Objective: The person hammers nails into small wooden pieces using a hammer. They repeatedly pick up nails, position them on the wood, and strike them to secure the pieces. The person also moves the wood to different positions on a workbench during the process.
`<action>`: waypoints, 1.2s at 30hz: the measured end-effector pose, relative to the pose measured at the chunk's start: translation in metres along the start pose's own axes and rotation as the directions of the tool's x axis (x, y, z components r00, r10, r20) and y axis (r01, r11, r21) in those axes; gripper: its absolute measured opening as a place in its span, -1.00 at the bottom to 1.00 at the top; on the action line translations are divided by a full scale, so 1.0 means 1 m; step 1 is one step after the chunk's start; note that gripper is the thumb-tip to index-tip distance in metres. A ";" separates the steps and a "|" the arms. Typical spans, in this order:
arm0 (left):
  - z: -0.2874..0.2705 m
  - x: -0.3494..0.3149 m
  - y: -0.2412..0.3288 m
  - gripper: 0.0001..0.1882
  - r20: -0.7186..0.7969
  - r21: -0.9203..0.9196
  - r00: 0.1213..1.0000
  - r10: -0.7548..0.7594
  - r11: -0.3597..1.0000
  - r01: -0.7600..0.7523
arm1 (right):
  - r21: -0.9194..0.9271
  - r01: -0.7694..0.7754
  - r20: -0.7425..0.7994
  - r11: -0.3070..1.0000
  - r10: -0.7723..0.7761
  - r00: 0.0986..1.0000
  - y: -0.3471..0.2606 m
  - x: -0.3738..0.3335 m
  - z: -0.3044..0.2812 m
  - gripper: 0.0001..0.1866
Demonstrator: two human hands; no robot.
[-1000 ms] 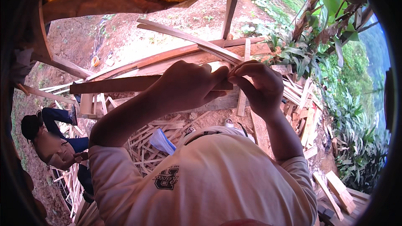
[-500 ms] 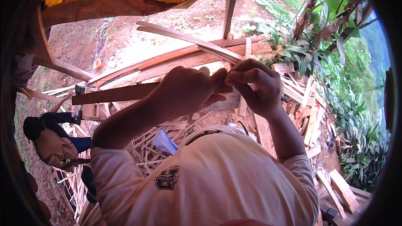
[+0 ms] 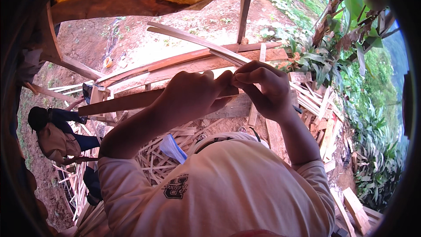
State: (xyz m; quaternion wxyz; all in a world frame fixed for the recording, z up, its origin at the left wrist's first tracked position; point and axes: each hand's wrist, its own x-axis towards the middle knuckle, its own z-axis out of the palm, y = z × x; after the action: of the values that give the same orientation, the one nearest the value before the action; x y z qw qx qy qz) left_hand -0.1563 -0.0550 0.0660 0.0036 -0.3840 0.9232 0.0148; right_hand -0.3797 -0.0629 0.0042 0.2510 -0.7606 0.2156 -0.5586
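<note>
In front of my chest, my left hand (image 3: 195, 91) is wrapped round a wooden board (image 3: 118, 103). The board lies level and its far end points left, past my forearm. My right hand (image 3: 265, 88) is closed in a pinch at the board's right end, its fingertips meeting those of my left hand. Whatever sits between the pinched fingers is hidden or too small to make out. A dark tip (image 3: 298, 109) shows beside my right wrist, its kind unclear.
Long planks (image 3: 193, 63) lie beyond my hands. Below are many offcut strips (image 3: 151, 160) and a blue-white bag (image 3: 173, 148). A co-worker (image 3: 61, 142) bends at the left. Wood scraps (image 3: 322, 125) and plants (image 3: 377, 162) line the right, with a post (image 3: 244, 13) ahead.
The view has shifted slightly, so the surroundings sit a little lower and to the right. My hands keep their hold at the board's end, with the right hand drawn slightly leftward.
</note>
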 end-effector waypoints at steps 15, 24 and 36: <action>0.006 0.000 0.011 -0.47 -0.050 0.061 0.998 -0.044 0.997 0.047 | 0.042 -0.018 0.042 0.999 0.016 0.999 -0.005 0.000 -0.008 -0.81; 0.005 0.003 0.008 -0.41 -0.038 0.079 0.999 0.001 0.997 0.002 | -0.059 0.104 0.058 0.993 -0.100 0.993 -0.003 -0.006 -0.008 -0.75; 0.006 0.006 0.005 -0.42 0.002 -0.009 1.000 -0.012 1.000 0.012 | -0.050 0.085 0.007 0.995 -0.085 0.996 -0.004 -0.007 -0.005 -0.82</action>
State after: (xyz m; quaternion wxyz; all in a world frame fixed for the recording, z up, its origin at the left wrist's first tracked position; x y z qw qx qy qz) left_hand -0.1642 -0.0556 0.0598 0.0028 -0.3894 0.9209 0.0195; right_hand -0.3860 -0.0563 0.0027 0.2081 -0.7765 0.1965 -0.5613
